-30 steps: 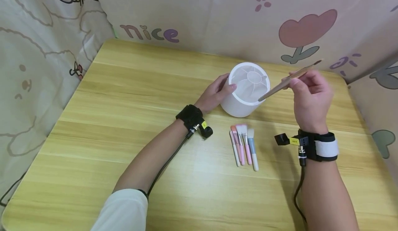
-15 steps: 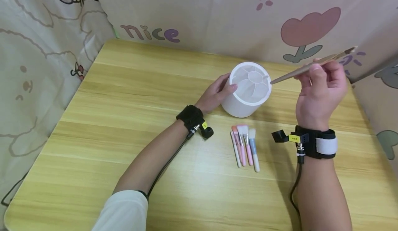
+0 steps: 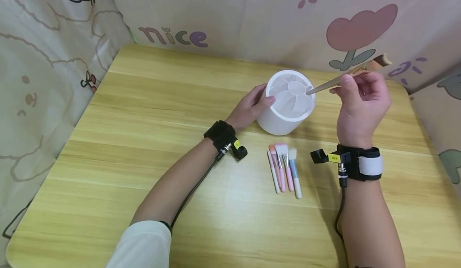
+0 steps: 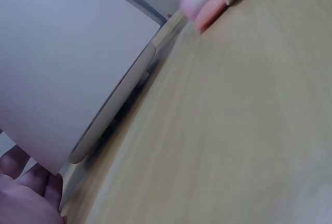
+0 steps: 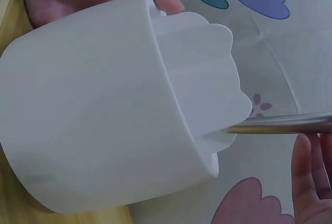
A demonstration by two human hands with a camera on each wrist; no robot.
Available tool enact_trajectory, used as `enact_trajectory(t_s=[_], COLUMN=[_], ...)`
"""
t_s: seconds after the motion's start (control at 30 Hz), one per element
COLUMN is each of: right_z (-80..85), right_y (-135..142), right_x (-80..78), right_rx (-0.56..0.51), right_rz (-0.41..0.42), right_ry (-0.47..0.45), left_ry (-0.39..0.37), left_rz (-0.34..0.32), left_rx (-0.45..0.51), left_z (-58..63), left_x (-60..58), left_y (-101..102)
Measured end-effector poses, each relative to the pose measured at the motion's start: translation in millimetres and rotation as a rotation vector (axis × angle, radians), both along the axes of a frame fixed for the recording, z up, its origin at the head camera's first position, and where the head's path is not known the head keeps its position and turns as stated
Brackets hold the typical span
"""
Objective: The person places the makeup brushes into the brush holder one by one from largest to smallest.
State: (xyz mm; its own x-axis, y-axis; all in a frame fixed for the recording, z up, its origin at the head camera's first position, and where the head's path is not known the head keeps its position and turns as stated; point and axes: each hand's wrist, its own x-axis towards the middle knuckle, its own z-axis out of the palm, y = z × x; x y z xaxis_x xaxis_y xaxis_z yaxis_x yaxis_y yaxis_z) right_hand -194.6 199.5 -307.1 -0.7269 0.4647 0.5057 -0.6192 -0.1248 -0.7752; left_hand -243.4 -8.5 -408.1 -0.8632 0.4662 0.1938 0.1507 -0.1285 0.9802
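Note:
A round white divided brush holder (image 3: 275, 123) stands on the table, its compartments fanning out from a central ring. My left hand (image 3: 251, 107) grips its left side, thumb over the rim. My right hand (image 3: 363, 105) pinches a makeup brush (image 3: 328, 84) with a flat, dark-and-light bristle head, held up at the right. The handle's end reaches over the right part of the holder; in the right wrist view the brush handle (image 5: 285, 125) overlaps the scalloped dividers (image 5: 205, 79). Left fingers (image 4: 39, 182) curl at the holder's base in the left wrist view.
Several makeup brushes with pink, white and blue handles (image 3: 282, 170) lie side by side in front of the holder, bristles pointing away. The wood-grain table (image 3: 144, 99) meets a printed cloth backdrop (image 3: 245, 23) behind. Cables trail from both wrist cameras.
My right hand moves right and back, then returns left, bringing the handle's end from the rim to over the inner compartments. The brush turns to show its broad bristle side. My left hand stays put.

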Motion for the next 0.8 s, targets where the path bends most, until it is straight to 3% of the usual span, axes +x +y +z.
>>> enact_trajectory(t_s=[0.43,0.8], right_z=[-2.3,-8.4], right_y=[-3.1,-2.3], right_x=[-6.3,-1.0], right_rx=[0.082,0.138], right_rz=[0.024,0.060], right_ry=[0.011,-0.118], left_ry=[-0.001,-0.024], left_rz=[0.027,0.024], left_rx=[-0.014,-0.008], left_z=[5.3,2.6], left_x=[-1.2,1.4], left_y=[-1.9,1.9])
